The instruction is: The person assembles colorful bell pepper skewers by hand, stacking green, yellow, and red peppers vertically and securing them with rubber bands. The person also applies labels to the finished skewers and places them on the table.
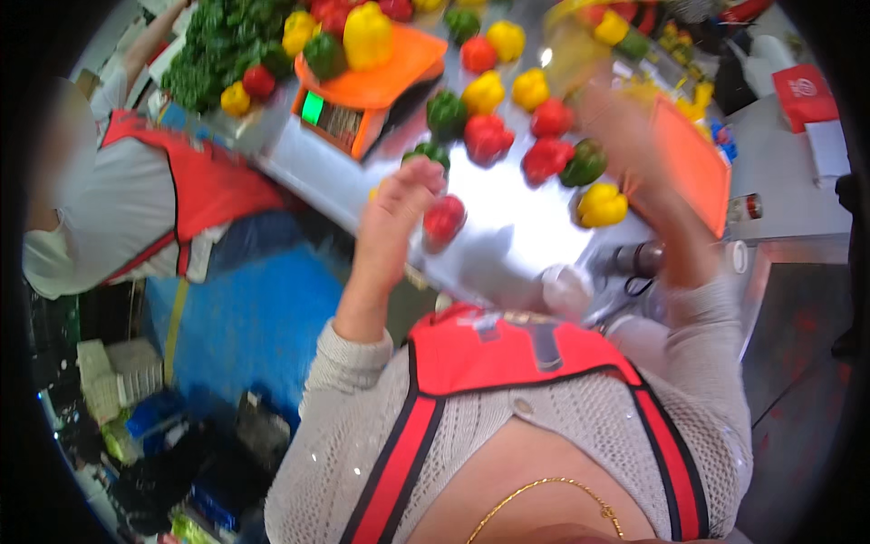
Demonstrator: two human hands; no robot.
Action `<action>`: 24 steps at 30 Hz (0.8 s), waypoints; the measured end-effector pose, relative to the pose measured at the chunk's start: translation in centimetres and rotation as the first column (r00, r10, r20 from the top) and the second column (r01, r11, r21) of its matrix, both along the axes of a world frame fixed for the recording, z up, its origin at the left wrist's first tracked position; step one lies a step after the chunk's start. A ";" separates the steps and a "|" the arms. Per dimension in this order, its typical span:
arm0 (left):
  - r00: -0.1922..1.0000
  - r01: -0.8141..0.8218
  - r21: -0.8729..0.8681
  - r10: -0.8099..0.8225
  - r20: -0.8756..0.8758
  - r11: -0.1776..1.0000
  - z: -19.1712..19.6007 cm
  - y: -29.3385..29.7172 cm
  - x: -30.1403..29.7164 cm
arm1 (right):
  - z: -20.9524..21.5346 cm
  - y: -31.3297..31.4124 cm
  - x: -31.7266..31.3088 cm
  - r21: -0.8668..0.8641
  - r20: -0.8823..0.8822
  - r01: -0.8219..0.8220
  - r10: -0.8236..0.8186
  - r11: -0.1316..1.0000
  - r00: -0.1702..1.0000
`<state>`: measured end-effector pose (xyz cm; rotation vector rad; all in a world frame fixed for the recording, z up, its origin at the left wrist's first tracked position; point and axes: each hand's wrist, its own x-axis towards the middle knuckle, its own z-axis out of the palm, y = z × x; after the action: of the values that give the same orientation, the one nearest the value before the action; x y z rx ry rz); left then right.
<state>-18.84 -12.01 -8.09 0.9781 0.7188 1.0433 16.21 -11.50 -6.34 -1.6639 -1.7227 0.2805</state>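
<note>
You see a shiny steel surface (507, 245) reflecting bright light. Below it to your left lies a blue floor (254, 326), with stacked crates (118, 376) and clutter at its edge.

Just beyond the left grip (403, 195) a red pepper (444, 218) blocks the way; further on, loose peppers (489, 136) and the orange scale (362, 95) crowd the surface (507, 245). Between this grip and the right grip (625, 136), bare metal lies open. An orange board (693, 159) stands beside the right grip.
</note>
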 end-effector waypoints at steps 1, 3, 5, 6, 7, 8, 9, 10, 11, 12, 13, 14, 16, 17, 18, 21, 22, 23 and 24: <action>0.996 0.073 -0.006 -0.072 0.054 0.997 1.0 -0.3 2.1 | -2.1 -1.3 -4.6 -0.062 -0.079 -0.097 0.092 0.993 0.993; 0.997 0.076 -0.092 -0.074 0.030 0.993 3.1 0.1 3.6 | -6.9 -4.1 -14.1 -0.174 -0.254 -0.314 0.266 0.933 0.930; 0.956 0.102 -0.178 -0.046 0.290 0.979 2.2 1.8 1.8 | -9.0 -6.7 -18.6 -0.221 -0.349 -0.456 0.367 0.862 0.862; 0.967 0.006 -0.179 0.040 0.251 0.984 3.2 2.2 1.4 | -8.7 -7.8 -19.1 -0.230 -0.364 -0.510 0.413 0.829 0.835; 0.970 -0.098 -0.187 0.136 0.204 0.977 3.9 2.5 0.8 | -7.9 -8.9 -19.0 -0.241 -0.374 -0.560 0.456 0.793 0.807; 0.966 -0.142 -0.135 0.167 0.199 0.981 3.3 3.5 -0.6 | -6.4 -9.9 -19.0 -0.305 -0.384 -0.610 0.492 0.732 0.782; 0.956 -0.210 -0.095 0.225 0.191 0.973 3.2 3.9 -1.3 | -5.8 -10.9 -18.9 -0.365 -0.406 -0.662 0.528 0.655 0.746; 0.948 -0.224 -0.091 0.239 0.210 0.970 3.8 4.1 -1.5 | -6.5 -11.6 -18.8 -0.502 -0.281 -0.598 0.537 0.624 0.796; 0.940 -0.240 -0.086 0.253 0.230 0.967 4.3 4.2 -1.7 | -7.3 -12.0 -18.4 -0.626 -0.150 -0.510 0.551 0.590 0.821; 0.950 -0.229 -0.049 0.234 0.204 0.972 3.6 4.2 -2.0 | -7.8 -11.9 -18.3 -0.652 -0.137 -0.513 0.579 0.558 0.804; 0.958 -0.220 -0.018 0.219 0.183 0.975 3.2 3.9 -1.8 | -8.2 -11.6 -17.7 -0.684 -0.122 -0.511 0.609 0.521 0.784; 0.985 -0.170 0.018 0.169 0.043 0.985 3.1 3.1 -1.6 | -8.2 -11.1 -17.2 -0.714 -0.107 -0.506 0.638 0.484 0.762; 0.951 0.002 0.183 0.055 -0.303 0.983 3.5 0.4 -1.2 | -5.8 -9.8 -16.7 -0.390 -0.272 -0.528 0.454 0.754 0.849; 0.942 0.123 0.152 -0.067 -0.328 0.981 0.6 0.0 -1.2 | -4.5 -8.7 -16.4 -0.327 -0.456 -0.453 0.282 0.829 0.844; 0.903 0.239 0.202 -0.141 -0.405 0.950 1.3 -1.5 -0.5 | -3.3 -7.5 -15.9 -0.293 -0.558 -0.360 0.147 0.886 0.816; 0.838 0.412 0.174 -0.297 -0.457 0.895 -1.1 -2.8 -0.4 | 0.9 -6.3 -15.7 -0.059 -0.849 -0.487 0.213 0.871 0.484; 0.838 0.423 0.182 -0.307 -0.451 0.888 -0.8 -3.0 -0.4 | 1.0 -6.4 -15.6 -0.095 -0.816 -0.486 0.212 0.869 0.538; 0.838 0.433 0.191 -0.316 -0.445 0.881 -0.5 -3.2 -0.4 | 1.0 -6.6 -15.6 -0.130 -0.779 -0.483 0.212 0.866 0.590; 0.865 0.379 0.261 -0.239 -0.442 0.888 -0.3 -3.4 -0.4 | 1.0 -6.8 -15.8 -0.167 -0.741 -0.482 0.213 0.860 0.637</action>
<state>-19.22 -15.44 -8.43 1.5869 0.6871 0.6907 0.43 -18.27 -5.38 -1.1551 -1.4047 1.3169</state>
